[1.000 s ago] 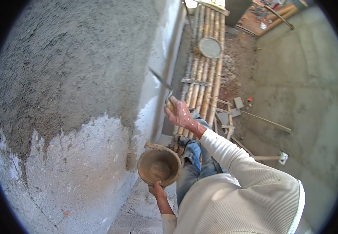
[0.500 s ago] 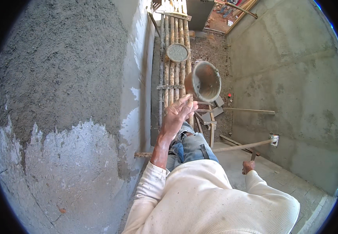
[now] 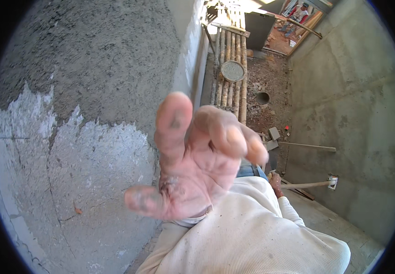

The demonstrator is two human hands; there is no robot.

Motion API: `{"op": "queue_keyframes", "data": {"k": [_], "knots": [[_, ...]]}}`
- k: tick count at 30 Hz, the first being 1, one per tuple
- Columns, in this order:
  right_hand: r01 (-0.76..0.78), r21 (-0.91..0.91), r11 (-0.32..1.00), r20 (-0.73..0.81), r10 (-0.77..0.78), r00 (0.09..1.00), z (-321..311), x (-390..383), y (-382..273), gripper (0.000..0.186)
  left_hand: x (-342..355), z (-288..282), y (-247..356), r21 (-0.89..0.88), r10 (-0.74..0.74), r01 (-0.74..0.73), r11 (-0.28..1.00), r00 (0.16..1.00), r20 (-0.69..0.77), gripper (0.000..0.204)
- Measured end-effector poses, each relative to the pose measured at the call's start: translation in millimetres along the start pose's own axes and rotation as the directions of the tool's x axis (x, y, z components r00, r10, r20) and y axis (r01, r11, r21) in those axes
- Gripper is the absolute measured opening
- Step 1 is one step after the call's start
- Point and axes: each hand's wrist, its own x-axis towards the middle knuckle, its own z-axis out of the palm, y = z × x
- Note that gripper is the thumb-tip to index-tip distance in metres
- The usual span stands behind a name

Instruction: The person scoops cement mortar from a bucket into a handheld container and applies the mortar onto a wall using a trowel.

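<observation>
My left hand (image 3: 197,164) is raised very close to the view, palm facing up, thumb out and fingers spread and partly curled; nothing is in it. Lower down, beside my white shirt, my right hand (image 3: 276,183) is closed round what looks like a trowel (image 3: 272,162), its dark flat part showing small beyond the fist. A bucket (image 3: 262,98) appears over the rubble ground to the right of the scaffold; whether it rests there or is in the air I cannot tell. A pan of grey mortar (image 3: 232,71) stands on the bamboo scaffold (image 3: 224,93).
At the left rises a wall (image 3: 92,150) with rough wet plaster above and bare pale surface below. A smooth grey wall (image 3: 352,118) stands at the right, with a wooden pole (image 3: 304,185) reaching a hole in it. Another person (image 3: 298,16) is beyond the far doorway.
The bucket has left my left hand's side and moved down and away toward the ground. My left hand has come up close and opened. My right hand has moved inward with its tool.
</observation>
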Motion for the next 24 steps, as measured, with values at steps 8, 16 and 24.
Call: {"op": "queue_keyframes", "data": {"k": [8, 16, 24], "knots": [[0.256, -0.078, 0.964, -0.215, -0.267, 0.939, -16.6, 47.5, 56.7, 0.040, -14.6, 67.1, 68.6, 0.022, -0.052, 0.055, 0.998, 0.992, -0.111, 0.075], [0.159, -0.258, 0.953, 0.081, -0.143, 0.986, 21.6, 54.2, 189.6, 0.032, -30.5, 61.3, 81.9, -0.009, -0.031, 0.030, 1.000, 0.989, -0.146, 0.068], [0.023, -0.188, 0.982, -0.055, -0.034, 0.998, 11.8, 50.4, 144.1, 0.031, -25.4, 61.5, 83.3, -0.036, -0.072, 0.068, 0.997, 0.984, -0.161, 0.061]]}}
